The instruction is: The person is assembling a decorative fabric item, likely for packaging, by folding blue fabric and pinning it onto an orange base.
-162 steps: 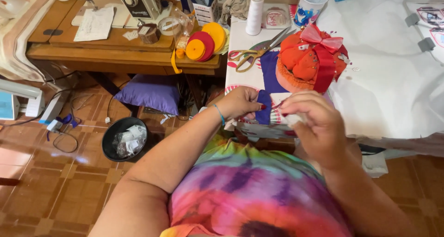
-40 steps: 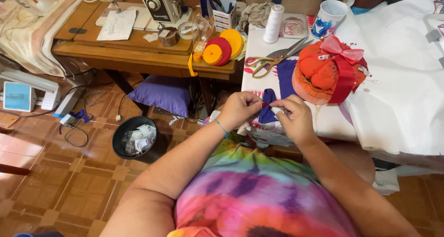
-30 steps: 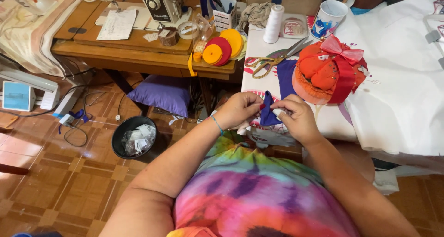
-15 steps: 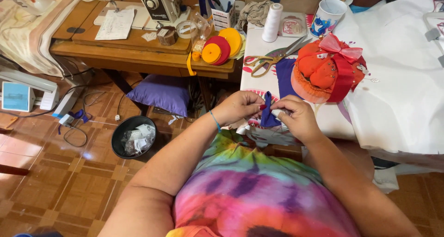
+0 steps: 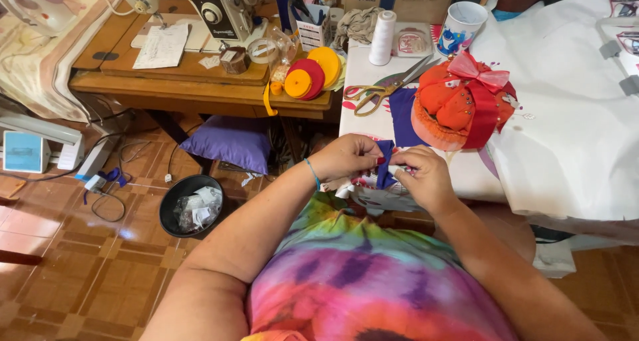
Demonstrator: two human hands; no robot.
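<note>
My left hand (image 5: 349,157) and my right hand (image 5: 423,174) meet at the near edge of a white table (image 5: 466,174). Between their fingertips they pinch a small strip of dark blue fabric (image 5: 385,168), which hangs down a little. Just beyond my hands a larger piece of blue fabric (image 5: 402,115) lies flat on the table. Next to it sits a round orange and red pincushion (image 5: 460,107) with a pink bow. Scissors (image 5: 389,88) with yellowish handles lie to the left of it.
White spool of thread (image 5: 382,38), patterned cup (image 5: 460,27) and large white paper sheet (image 5: 572,115) are on the table. Left stands a wooden sewing table (image 5: 200,85) with a sewing machine (image 5: 206,5) and ribbon rolls (image 5: 309,77). On the floor: purple cushion (image 5: 229,143), black bin (image 5: 190,204).
Five seconds ago my hands were apart over the fabric; now they are together, pinching the blue strip. In the last second they barely moved.
</note>
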